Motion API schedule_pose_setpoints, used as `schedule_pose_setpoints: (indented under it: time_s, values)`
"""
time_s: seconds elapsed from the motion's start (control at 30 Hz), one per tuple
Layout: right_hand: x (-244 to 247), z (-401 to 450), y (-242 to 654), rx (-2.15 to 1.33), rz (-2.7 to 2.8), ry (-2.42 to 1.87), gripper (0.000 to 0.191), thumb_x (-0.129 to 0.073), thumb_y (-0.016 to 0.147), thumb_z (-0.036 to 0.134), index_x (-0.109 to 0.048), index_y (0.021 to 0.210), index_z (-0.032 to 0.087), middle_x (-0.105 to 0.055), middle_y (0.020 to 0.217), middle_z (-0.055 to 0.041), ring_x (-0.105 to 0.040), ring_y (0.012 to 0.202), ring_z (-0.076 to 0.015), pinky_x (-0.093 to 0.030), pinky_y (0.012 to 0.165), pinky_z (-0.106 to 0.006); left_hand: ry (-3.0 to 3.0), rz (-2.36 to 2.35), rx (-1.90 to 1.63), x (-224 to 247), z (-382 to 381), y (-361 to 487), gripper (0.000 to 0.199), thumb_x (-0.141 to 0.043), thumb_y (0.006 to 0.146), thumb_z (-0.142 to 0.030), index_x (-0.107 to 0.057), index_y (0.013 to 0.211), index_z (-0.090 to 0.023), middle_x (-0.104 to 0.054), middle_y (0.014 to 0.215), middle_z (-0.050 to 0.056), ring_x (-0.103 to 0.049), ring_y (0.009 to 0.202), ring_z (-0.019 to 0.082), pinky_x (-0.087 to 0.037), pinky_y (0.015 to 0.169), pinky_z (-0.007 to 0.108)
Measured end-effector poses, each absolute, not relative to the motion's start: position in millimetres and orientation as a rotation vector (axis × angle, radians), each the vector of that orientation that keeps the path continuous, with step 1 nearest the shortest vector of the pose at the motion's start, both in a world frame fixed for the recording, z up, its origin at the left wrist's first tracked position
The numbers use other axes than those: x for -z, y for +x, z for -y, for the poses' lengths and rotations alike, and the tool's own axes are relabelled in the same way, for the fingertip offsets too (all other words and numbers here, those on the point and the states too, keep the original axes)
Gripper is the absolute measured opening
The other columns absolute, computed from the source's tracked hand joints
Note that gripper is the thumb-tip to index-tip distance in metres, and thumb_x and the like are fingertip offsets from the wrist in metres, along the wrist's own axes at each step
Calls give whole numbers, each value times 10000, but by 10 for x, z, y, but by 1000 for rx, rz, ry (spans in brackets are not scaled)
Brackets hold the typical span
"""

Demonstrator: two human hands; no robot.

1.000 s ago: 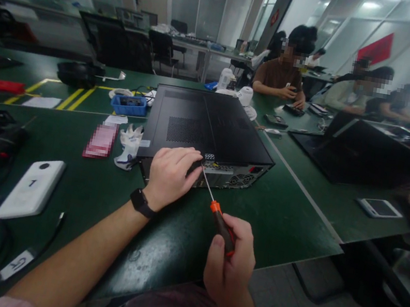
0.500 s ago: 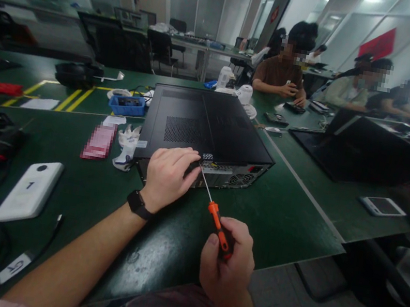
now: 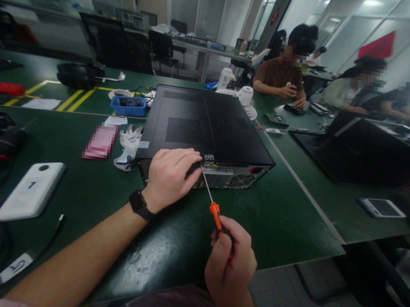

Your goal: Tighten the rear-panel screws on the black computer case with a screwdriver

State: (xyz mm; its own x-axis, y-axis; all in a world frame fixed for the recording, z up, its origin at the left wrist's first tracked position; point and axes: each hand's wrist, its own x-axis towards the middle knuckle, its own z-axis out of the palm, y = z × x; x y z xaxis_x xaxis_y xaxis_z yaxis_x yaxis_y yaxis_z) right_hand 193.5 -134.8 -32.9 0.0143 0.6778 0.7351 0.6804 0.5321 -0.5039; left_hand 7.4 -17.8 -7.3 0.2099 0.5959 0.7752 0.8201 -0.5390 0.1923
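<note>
A black computer case (image 3: 195, 115) lies flat on the green table, its rear panel with a fan grille facing me. My right hand (image 3: 232, 257) is wrapped round the handle of an orange and black screwdriver (image 3: 214, 212). The shaft points up and left, its tip at the rear edge of the case beside my left fingers. My left hand (image 3: 171, 177), with a black watch on the wrist, rests at that edge, fingers closed round a small dark thing I cannot make out.
Left of the case are a white glove (image 3: 128, 146), a blue tray (image 3: 128, 105), a pink packet (image 3: 100, 142) and a white device (image 3: 30, 191). A phone (image 3: 382, 208) and a large black panel lie right. A person (image 3: 282, 80) sits across the table.
My right hand has shifted slightly, and its thumb now lies further over the screwdriver handle. My left hand stays at the same place on the case.
</note>
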Motion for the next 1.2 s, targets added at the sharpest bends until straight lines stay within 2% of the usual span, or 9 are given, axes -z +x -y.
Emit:
schedule_pose_setpoints:
  time_s: [0.13, 0.27, 0.47, 0.7, 0.87, 1.03, 1.2]
  values:
    - [296, 1344, 1915, -30, 1695, -1130, 335, -515, 954, 220, -544, 1285, 187, -707, 966, -77, -712, 744, -189, -611, 637, -324, -2229, 1338, 1247, 69, 182, 72, 158, -642, 967, -282, -684, 1112, -236, -780, 1190, 47, -723, 1134, 239, -471, 930, 440]
    - [224, 1311, 1880, 102, 1653, -1107, 353, -584, 896, 181, -543, 1246, 199, -692, 980, -79, -724, 831, -212, -626, 692, -348, -2232, 1338, 1246, 68, 178, 74, 164, -637, 971, -285, -685, 1119, -237, -778, 1197, 47, -720, 1141, 238, -470, 928, 442]
    - [241, 1312, 1898, 55, 1692, -1172, 245, -533, 964, 188, -574, 1203, 221, -725, 919, -43, -722, 718, -173, -604, 640, -293, -2231, 1354, 1245, 68, 181, 75, 167, -646, 964, -284, -691, 1119, -242, -780, 1194, 52, -721, 1135, 249, -472, 927, 447]
    - [243, 1330, 1897, 72, 1667, -1145, 327, -550, 916, 192, -534, 1242, 198, -692, 977, -73, -718, 795, -199, -613, 681, -331, -2223, 1337, 1244, 57, 190, 77, 164, -643, 965, -284, -693, 1112, -231, -781, 1187, 55, -726, 1120, 248, -479, 916, 435]
    - [286, 1348, 1931, 48, 1664, -1228, 234, -523, 972, 222, -570, 1201, 211, -725, 899, -48, -703, 661, -167, -590, 608, -294, -2230, 1362, 1231, 67, 179, 71, 172, -645, 967, -289, -694, 1124, -239, -778, 1201, 59, -721, 1132, 250, -470, 930, 440]
    - [265, 1348, 1902, -19, 1682, -1157, 328, -533, 929, 207, -540, 1257, 192, -704, 973, -76, -710, 741, -186, -604, 642, -322, -2222, 1339, 1238, 66, 177, 70, 161, -639, 972, -285, -685, 1119, -238, -779, 1194, 50, -723, 1129, 243, -472, 919, 435]
    - [302, 1352, 1894, 0, 1645, -1168, 323, -566, 923, 191, -537, 1245, 193, -695, 943, -54, -692, 673, -155, -573, 581, -275, -2218, 1336, 1236, 63, 181, 74, 157, -640, 973, -283, -680, 1116, -232, -778, 1191, 45, -722, 1132, 241, -472, 914, 436]
